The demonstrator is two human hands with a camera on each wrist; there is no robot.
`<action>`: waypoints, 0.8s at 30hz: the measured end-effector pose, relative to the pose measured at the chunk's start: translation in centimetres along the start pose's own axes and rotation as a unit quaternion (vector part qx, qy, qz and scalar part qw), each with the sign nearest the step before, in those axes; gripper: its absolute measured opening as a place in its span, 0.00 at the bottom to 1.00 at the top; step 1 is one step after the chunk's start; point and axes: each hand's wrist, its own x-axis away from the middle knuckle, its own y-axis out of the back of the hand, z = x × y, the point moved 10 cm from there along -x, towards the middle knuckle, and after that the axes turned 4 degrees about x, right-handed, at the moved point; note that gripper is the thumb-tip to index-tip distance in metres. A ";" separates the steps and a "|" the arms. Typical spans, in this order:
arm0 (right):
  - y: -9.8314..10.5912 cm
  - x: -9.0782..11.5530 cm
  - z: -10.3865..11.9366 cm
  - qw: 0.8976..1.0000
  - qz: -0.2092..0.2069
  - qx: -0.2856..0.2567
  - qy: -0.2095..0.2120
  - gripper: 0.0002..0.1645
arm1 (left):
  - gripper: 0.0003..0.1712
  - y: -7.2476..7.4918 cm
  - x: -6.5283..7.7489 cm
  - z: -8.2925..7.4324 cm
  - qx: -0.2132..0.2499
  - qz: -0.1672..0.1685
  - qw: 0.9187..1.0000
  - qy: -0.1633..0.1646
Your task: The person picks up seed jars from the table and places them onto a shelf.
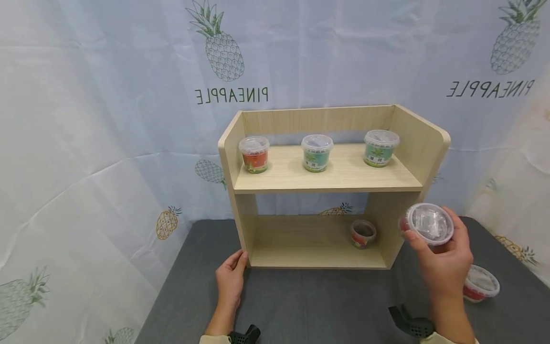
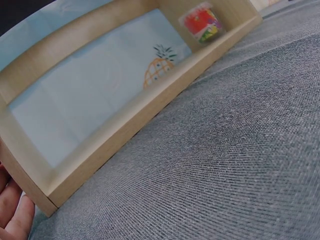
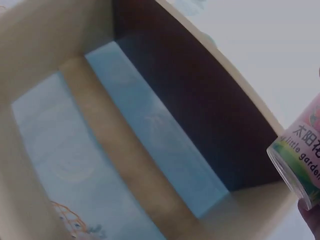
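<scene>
My right hand (image 1: 451, 263) grips a small lidded plastic cup (image 1: 429, 223), held up off the table in front of the shelf's right side. Its lid is clear, and the right wrist view shows a pink label with "little garden" lettering on the cup (image 3: 305, 150). My left hand (image 1: 231, 279) holds the lower left front corner of a two-tier wooden shelf (image 1: 326, 181). In the left wrist view, fingers (image 2: 10, 205) lie against the outer face of its side panel. On the lower tier at the right sits a red-labelled cup (image 1: 363, 234).
The upper tier bears an orange-labelled cup (image 1: 255, 155) and two teal-labelled cups, one mid-shelf (image 1: 316, 154) and one at right (image 1: 380, 149). Another red lidded cup (image 1: 480, 284) stands on the grey table (image 1: 309, 306) beside my right forearm. A pineapple-print curtain (image 1: 129, 119) hangs behind.
</scene>
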 end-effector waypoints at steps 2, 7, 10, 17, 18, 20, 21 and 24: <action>-1.1 0.5 -0.2 1.000 0.026 0.009 0.006 0.45 | 0.20 0.1 -0.2 0.4 -0.001 -0.003 1.000 -0.003; -3.8 2.0 -1.1 0.995 0.086 0.046 0.004 0.44 | 0.21 0.1 -0.2 0.5 -0.001 -0.006 1.000 -0.012; -5.2 2.9 -2.1 0.991 0.113 0.071 -0.012 0.45 | 0.21 0.1 -0.3 0.5 -0.004 -0.007 1.000 -0.013; -7.8 5.0 -5.3 0.971 0.174 0.143 -0.080 0.46 | 0.21 0.2 -0.4 0.7 -0.006 -0.007 1.000 -0.015; -8.2 5.3 -5.8 0.967 0.184 0.150 -0.090 0.46 | 0.21 0.2 -0.5 0.7 -0.005 -0.007 1.000 -0.015; -8.8 5.9 -6.8 0.961 0.200 0.158 -0.106 0.46 | 0.21 0.1 -0.5 0.7 -0.002 -0.007 1.000 -0.016; -9.1 6.2 -7.3 0.959 0.208 0.157 -0.115 0.46 | 0.20 0.1 -0.5 0.7 -0.002 -0.009 1.000 -0.015; -9.8 7.3 -9.1 0.947 0.234 0.163 -0.145 0.45 | 0.20 0.1 -0.5 0.7 0.000 -0.012 1.000 -0.014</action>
